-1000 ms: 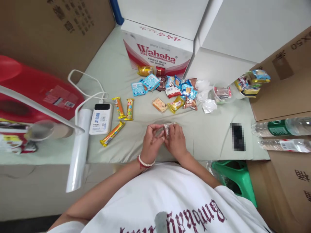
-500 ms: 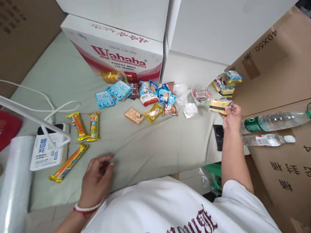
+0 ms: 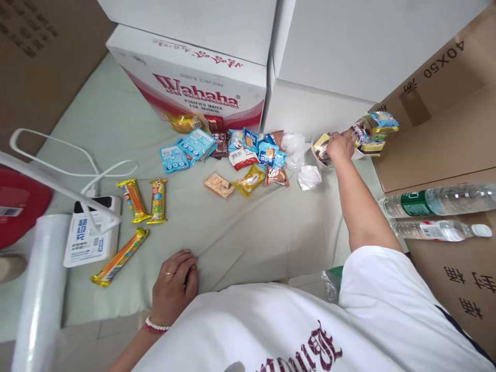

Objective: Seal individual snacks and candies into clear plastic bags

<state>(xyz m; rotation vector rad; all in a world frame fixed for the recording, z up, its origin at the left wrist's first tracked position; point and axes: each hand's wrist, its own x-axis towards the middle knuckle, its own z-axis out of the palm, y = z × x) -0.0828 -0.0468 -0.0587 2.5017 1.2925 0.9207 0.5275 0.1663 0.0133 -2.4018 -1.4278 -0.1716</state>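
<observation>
Lying at left on the pale green, cloth-covered table [image 3: 248, 237] are three long, narrow, yellow-and-orange foil packets [image 3: 120, 258]. Right of them, at the near edge, the left hand [image 3: 175, 284] rests palm down, fingers loosely bent side by side, with nothing visible in it. Farther back and to the right spreads a group of small wrapped snacks, fronted by a flat, rectangular, pale block in clear film [image 3: 219, 185] and a yellow, crimped plastic pouch [image 3: 249, 180]; crumpled, whitish, thin plastic [image 3: 309, 177] follows. Beside this stands a round, whitish, translucent plastic bowl [image 3: 318, 164], within whose rim lies the yellow, black-marked, film-wrapped snack packet [image 3: 321, 144]. The packet is probably light, with a thin, slick wrapper over contents likely to crumble; a gentle pinch at a sealed end would seem best. Its uncovered end points left; the long axis appears to run roughly crosswise, toward the right hand [image 3: 341, 146], though the covered portion leaves the exact slant uncertain. That hand bends its fingers over the packet's right side; whether they pinch it or merely touch it cannot be told. Just beyond, at right, is a heap of colourful, glossy packets [image 3: 374, 135]; nearer, two clear plastic bottles [image 3: 437, 201] lie on their sides.
</observation>
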